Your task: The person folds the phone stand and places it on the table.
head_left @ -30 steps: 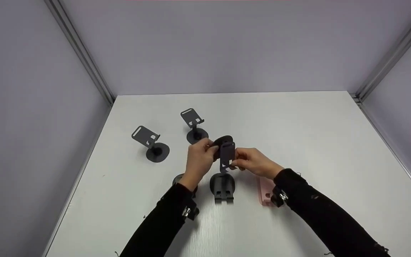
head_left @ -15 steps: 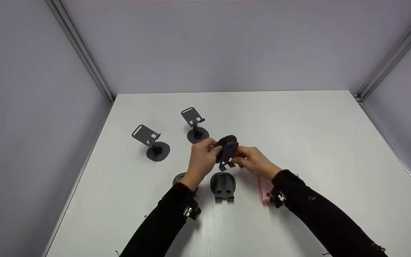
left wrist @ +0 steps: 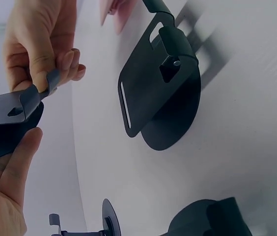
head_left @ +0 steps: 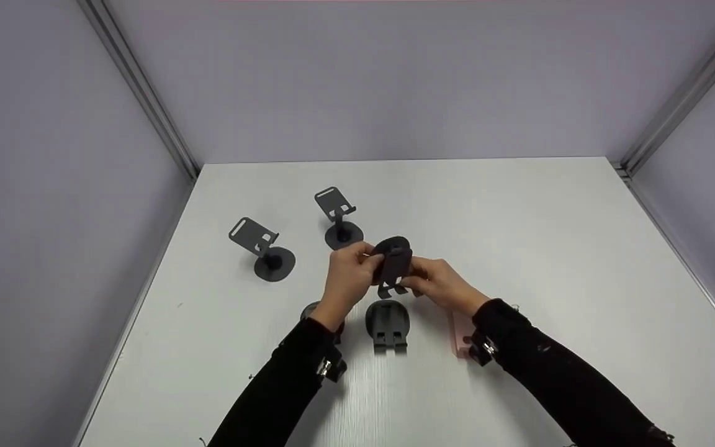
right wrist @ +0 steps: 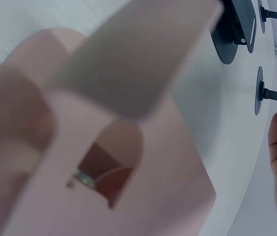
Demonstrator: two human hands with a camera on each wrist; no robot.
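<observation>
Above the middle of the table my two hands hold a black phone stand [head_left: 396,266] with a round base and a slotted, hooked plate. My left hand [head_left: 350,273] grips the base, thumb on top, as the left wrist view also shows. On the other side my right hand [head_left: 441,282] pinches the plate near its hooked lower lip. Just below the hands a folded black phone stand [head_left: 387,323] lies on the table. A pink phone stand [head_left: 460,332] sits under the right wrist and fills much of the right wrist view.
Two unfolded black phone stands, the left one [head_left: 274,264] and the farther one [head_left: 342,234], stand at the back left of the white table [head_left: 519,211]. Another dark stand [head_left: 310,310] is mostly hidden by the left wrist. Grey panels [head_left: 357,81] enclose the table.
The held stand's plate has tilted and turned between the hands, its hooked lip now swung slightly left. Both hands stay in nearly the same place; the stands on the table have not moved.
</observation>
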